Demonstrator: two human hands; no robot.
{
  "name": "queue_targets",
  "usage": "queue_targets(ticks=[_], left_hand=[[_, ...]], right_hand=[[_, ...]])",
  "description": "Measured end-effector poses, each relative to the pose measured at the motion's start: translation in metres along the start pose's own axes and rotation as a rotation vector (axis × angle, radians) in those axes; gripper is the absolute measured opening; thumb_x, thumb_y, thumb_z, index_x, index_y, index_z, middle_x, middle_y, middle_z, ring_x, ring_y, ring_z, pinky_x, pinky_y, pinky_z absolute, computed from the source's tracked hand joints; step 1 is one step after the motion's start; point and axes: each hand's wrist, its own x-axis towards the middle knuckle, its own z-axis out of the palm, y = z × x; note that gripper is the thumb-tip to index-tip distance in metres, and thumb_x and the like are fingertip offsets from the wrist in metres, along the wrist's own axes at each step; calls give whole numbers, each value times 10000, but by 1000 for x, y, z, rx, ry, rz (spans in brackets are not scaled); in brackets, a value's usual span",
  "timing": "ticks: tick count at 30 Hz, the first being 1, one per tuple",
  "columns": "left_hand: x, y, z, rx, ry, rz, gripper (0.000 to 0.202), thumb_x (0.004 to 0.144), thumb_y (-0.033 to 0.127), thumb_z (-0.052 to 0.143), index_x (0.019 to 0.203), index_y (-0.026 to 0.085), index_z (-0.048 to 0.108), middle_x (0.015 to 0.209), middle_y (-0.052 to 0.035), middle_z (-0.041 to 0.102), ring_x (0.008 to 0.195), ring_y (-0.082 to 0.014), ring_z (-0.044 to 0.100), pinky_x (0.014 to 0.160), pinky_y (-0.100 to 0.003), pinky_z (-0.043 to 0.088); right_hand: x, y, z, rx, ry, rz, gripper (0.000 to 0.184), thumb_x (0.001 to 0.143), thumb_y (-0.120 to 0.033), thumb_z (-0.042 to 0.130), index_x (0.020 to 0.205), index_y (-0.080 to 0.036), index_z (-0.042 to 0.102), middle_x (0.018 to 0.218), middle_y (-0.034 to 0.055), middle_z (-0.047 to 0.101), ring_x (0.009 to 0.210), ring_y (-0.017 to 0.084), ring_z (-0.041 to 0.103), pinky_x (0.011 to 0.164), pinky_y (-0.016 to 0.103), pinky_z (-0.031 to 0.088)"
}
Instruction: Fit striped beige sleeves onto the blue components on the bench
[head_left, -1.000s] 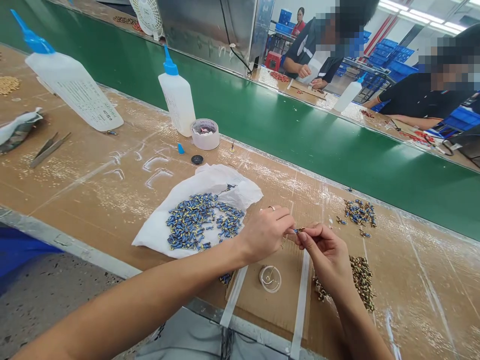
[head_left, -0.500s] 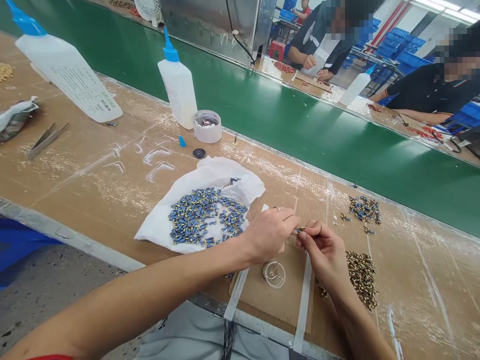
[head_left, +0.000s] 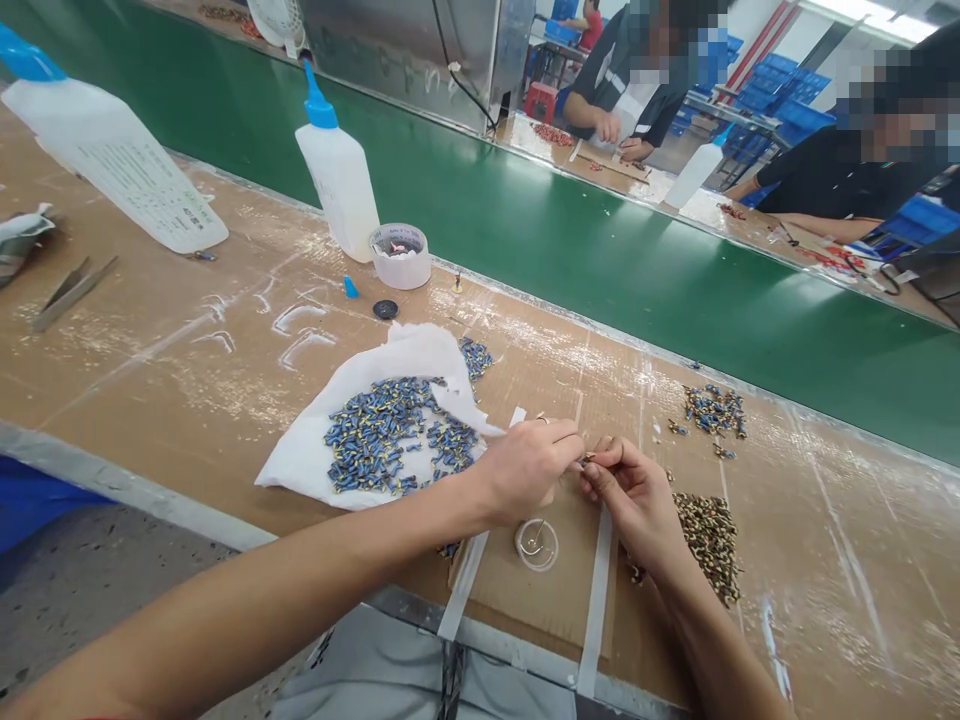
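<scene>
My left hand and my right hand meet fingertip to fingertip above the cardboard. Both are closed in a pinch on a tiny blue-and-brown part; the fingers cover much of it. Left of my hands, small blue parts with yellow ends lie on a crumpled white sheet. Beside my right wrist is a heap of small brown-and-gold parts. Farther back on the right is a smaller pile of blue-and-brown pieces. Just below my hands stands a small clear cup with a thin stick in it.
Two white bottles with blue nozzles, a tape roll, a black cap and tweezers are on the table. A green conveyor belt runs behind. Two people work across it.
The view has shifted, so most things appear farther left. The white sheet's right edge has folded inward, showing more blue parts behind it. My hands stay together in the same pinch.
</scene>
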Motion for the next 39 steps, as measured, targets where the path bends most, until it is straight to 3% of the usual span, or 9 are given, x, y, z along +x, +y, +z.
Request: queue_targets(ticks=[4, 9, 16, 21, 28, 39], left_hand=[[6, -9, -6, -172, 43, -49, 147, 922, 164, 484, 871, 133, 618, 846, -46, 623, 775, -161, 577, 682, -259, 420], [10, -16, -9, -291, -61, -36, 145, 923, 198, 518, 857, 134, 630, 804, -31, 650, 762, -152, 582, 666, -232, 381], [7, -12, -4, -260, -108, -28, 228, 942, 192, 440, 768, 146, 580, 730, -20, 623, 677, -141, 540, 604, -225, 326], [6, -13, -4, -322, -104, -38, 239, 944, 171, 404, 802, 149, 595, 717, -14, 614, 661, -133, 534, 613, -215, 332], [7, -16, -5, -270, -106, -69, 285, 953, 214, 394, 751, 155, 587, 677, -16, 601, 639, -142, 530, 588, -238, 315], [3, -12, -6, -197, -97, -206, 302, 971, 259, 340, 763, 172, 540, 758, -24, 610, 695, -167, 522, 654, -278, 333]], right_hand=[[3, -7, -3, -39, 96, -25, 115, 888, -294, 632, 832, -199, 599, 704, -12, 584, 635, 120, 533, 600, 249, 434], [5, -6, -5, -63, 183, -30, 100, 867, -297, 657, 865, -201, 632, 741, -1, 633, 694, 133, 586, 649, 254, 474], [4, -1, -6, -100, 140, -46, 156, 850, -345, 665, 874, -192, 647, 797, 29, 658, 741, 168, 621, 683, 289, 508], [8, 0, -11, -18, 56, 9, 268, 871, -424, 623, 954, -171, 651, 774, 46, 669, 687, 164, 611, 616, 285, 508], [10, 4, -7, 47, 8, 44, 334, 868, -497, 598, 898, -167, 632, 718, 33, 639, 637, 149, 581, 574, 271, 500], [17, 9, 2, -5, 52, -16, 339, 865, -505, 593, 805, -171, 604, 660, -4, 589, 590, 130, 524, 563, 240, 399]])
